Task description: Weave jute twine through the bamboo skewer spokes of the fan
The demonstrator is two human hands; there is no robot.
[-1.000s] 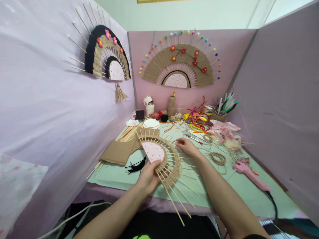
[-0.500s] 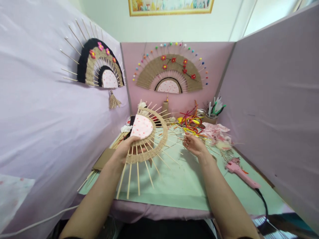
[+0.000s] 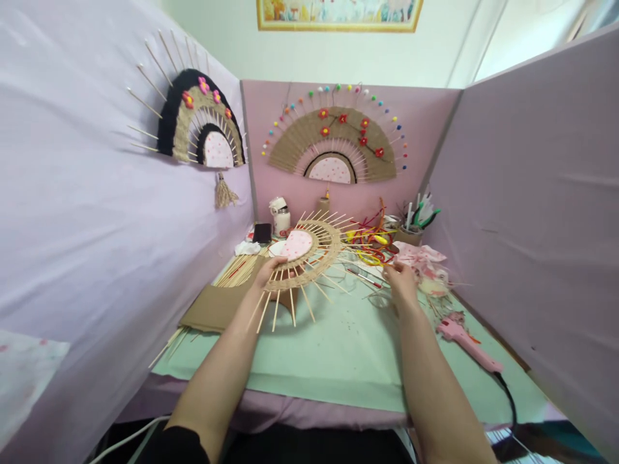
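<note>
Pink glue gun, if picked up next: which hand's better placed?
Probably the right hand: it's nearer the glue gun, while the left hand holds the woven fan. Can't tell whether the right holds anything.

A gold-framed picture [image 3: 338,14] hangs on the wall [image 3: 217,42].

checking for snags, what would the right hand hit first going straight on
Probably the tangle of red and yellow strands beyond the right hand, though the depth between them is unclear.
</note>
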